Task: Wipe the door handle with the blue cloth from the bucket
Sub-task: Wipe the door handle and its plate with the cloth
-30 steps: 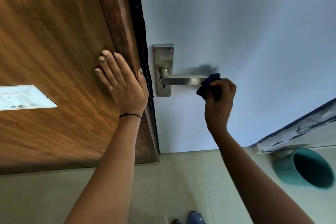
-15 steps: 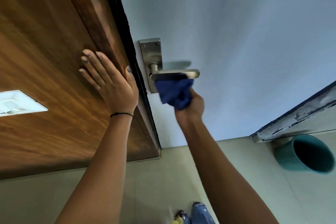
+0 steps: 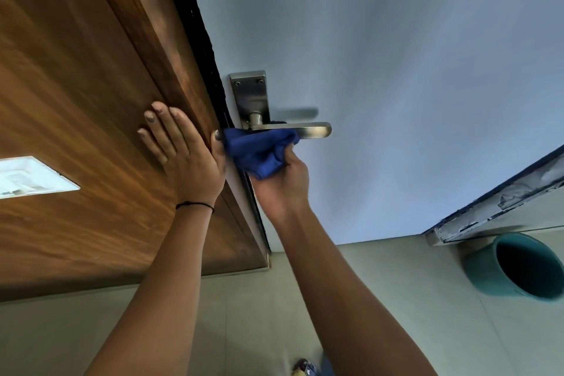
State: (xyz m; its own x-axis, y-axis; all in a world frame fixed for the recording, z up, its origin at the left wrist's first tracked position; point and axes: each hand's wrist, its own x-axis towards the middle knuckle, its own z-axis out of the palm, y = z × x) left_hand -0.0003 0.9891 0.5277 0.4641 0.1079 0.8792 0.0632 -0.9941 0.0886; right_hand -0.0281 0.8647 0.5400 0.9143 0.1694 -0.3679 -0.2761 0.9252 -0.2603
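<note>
Under the inner end of the brushed-steel lever door handle (image 3: 305,129), the right hand (image 3: 282,189) holds a bunched blue cloth (image 3: 259,149), fingers closed around its lower folds and pressing the upper folds against the underside of the lever close to the round spindle. The wiping step looks to be in hand, at the part of the lever nearest the steel backplate (image 3: 248,94); the outer tip, to the right of the hand, is bare and shining. The next move probably calls for drawing the cloth outward along the lever to that tip, or up over the spindle and backplate, with steady pressure so the lever does not swing down.

Just left of the cloth, the left hand (image 3: 186,159) lies flat and spread against the brown wood-grain frame (image 3: 91,101), its thumb almost touching the cloth at the dark gap between the frame and the pale blue-grey painted door (image 3: 396,70). That gap and the thumb leave little room to the left of the right hand. To its right and above it, the door face is plain and open, so a sweep that way has free room. Well below and to the right of the right hand, the teal plastic bucket (image 3: 485,275) stands on the floor, clear of the arms.
</note>
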